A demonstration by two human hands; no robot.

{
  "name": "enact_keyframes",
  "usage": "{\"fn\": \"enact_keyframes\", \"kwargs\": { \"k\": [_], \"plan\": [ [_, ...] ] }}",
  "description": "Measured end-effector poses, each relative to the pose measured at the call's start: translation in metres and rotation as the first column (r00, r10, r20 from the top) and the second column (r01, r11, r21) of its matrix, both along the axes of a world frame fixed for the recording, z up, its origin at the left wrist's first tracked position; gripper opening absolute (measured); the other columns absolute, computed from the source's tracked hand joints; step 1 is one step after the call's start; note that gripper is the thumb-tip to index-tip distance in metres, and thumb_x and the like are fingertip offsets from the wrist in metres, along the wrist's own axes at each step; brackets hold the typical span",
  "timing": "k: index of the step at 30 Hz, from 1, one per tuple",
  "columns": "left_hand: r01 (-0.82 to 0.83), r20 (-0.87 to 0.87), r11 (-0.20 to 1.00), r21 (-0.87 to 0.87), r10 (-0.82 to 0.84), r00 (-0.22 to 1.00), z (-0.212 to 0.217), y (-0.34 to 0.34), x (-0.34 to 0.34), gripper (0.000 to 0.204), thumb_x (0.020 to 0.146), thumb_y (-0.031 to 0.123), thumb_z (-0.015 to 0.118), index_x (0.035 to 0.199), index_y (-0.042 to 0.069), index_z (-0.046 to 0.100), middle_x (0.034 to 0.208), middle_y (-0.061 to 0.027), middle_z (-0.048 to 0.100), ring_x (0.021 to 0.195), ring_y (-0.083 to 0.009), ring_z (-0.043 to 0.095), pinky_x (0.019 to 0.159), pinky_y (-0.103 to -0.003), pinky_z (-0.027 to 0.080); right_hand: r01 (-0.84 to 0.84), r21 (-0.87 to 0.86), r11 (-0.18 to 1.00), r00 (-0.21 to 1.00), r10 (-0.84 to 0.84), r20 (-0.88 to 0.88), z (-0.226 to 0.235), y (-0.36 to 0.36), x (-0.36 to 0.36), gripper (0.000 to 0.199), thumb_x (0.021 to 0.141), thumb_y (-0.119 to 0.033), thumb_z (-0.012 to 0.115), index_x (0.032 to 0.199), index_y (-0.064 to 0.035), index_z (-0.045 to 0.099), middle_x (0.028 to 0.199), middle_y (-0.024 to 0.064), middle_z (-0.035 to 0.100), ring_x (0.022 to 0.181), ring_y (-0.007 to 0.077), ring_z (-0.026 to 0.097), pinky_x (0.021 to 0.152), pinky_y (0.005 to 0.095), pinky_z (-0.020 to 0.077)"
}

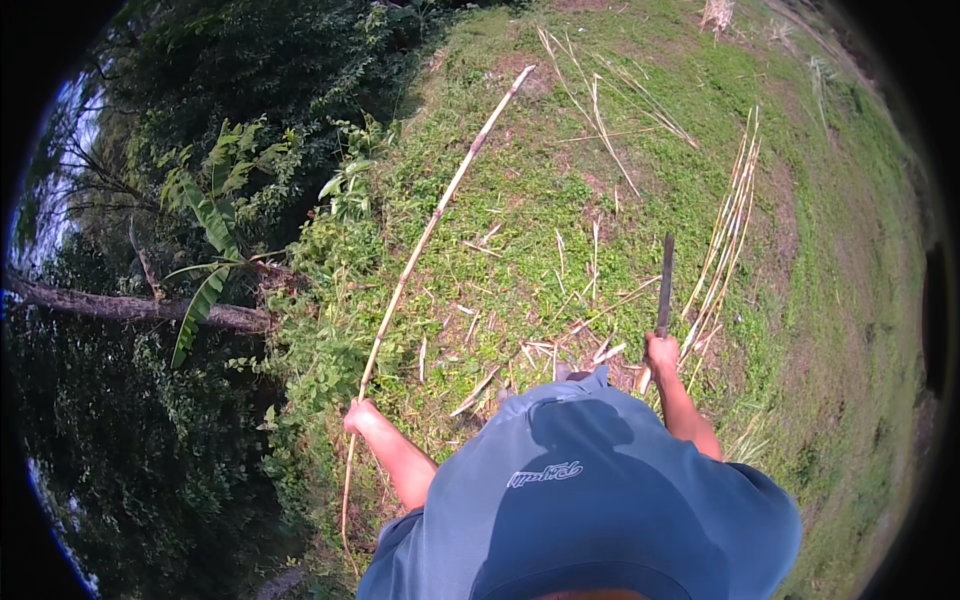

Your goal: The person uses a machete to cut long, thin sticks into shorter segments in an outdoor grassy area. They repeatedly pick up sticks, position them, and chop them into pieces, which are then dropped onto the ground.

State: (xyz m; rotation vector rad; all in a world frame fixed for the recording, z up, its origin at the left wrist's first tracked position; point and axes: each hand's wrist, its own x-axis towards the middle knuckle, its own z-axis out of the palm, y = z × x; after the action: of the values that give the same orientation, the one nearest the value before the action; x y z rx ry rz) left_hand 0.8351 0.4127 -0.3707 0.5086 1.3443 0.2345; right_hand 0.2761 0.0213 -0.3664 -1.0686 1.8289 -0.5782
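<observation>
My left hand [362, 415] is closed around a long, jointed cane stalk [432, 222], pale with darker rings. The stalk slants from beside my left arm up to the far middle, thicker at its far end and thin below my hand. In my right hand [661, 350] I grip a machete [666, 280], its dark blade pointing away from me. Its handle is mostly hidden by my fingers. To the right of the blade lies a bundle of slender split canes [728, 215] on the grass, its near end beside my right forearm.
Cut cane pieces [475, 390] are scattered on the grass [520, 250] before my feet. More thin strips [600, 125] lie farther off. Dense bushes and a banana plant [215, 230] edge the left side, with a tree trunk [130, 308] there. A dry tuft [717, 14] stands far right.
</observation>
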Motion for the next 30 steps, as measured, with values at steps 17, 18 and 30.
{"fn": "enact_keyframes", "kwargs": {
  "k": [17, 18, 30],
  "plan": [
    [0.638, 0.252, 0.754, -0.159, -0.593, 0.764, -0.036, 0.013, -0.184, 0.035, 0.100, 0.035, 0.033, 0.086, 0.005, 0.043, 0.088, -0.0100, 0.059, 0.093, -0.0270, 0.062, 0.087, -0.042, 0.054, -0.013, -0.303, 0.953, 0.403, 0.282, 0.871, 0.165, 0.029, 0.279, 0.017, 0.089, -0.011, 0.063, 0.098, 0.0001, 0.053, 0.103, 0.0210, 0.066, 0.087, 0.0242, 0.069, 0.064, 0.0308, 0.0583],
    [0.654, 0.241, 0.743, -0.143, -0.615, 0.751, -0.036, 0.022, -0.184, 0.034, 0.100, 0.036, 0.035, 0.087, 0.005, 0.043, 0.091, -0.0098, 0.059, 0.097, -0.0274, 0.062, 0.088, -0.042, 0.054, -0.028, -0.268, 0.963, 0.347, 0.261, 0.901, 0.167, 0.033, 0.282, 0.016, 0.089, -0.011, 0.061, 0.097, -0.0009, 0.052, 0.103, 0.0222, 0.066, 0.085, 0.0248, 0.069, 0.061, 0.0305, 0.0586],
    [0.823, 0.159, 0.497, -0.274, -0.821, 0.548, -0.051, 0.029, -0.167, 0.035, 0.096, 0.045, 0.047, 0.089, 0.011, 0.053, 0.081, -0.0032, 0.059, 0.078, -0.0176, 0.058, 0.075, -0.032, 0.052, -0.232, -0.210, 0.950, 0.325, 0.279, 0.904, 0.205, 0.070, 0.273, 0.032, 0.092, -0.032, 0.060, 0.101, -0.0037, 0.050, 0.117, 0.0255, 0.060, 0.055, 0.0061, 0.051, 0.053, 0.0236, 0.0501]
  ]
}}
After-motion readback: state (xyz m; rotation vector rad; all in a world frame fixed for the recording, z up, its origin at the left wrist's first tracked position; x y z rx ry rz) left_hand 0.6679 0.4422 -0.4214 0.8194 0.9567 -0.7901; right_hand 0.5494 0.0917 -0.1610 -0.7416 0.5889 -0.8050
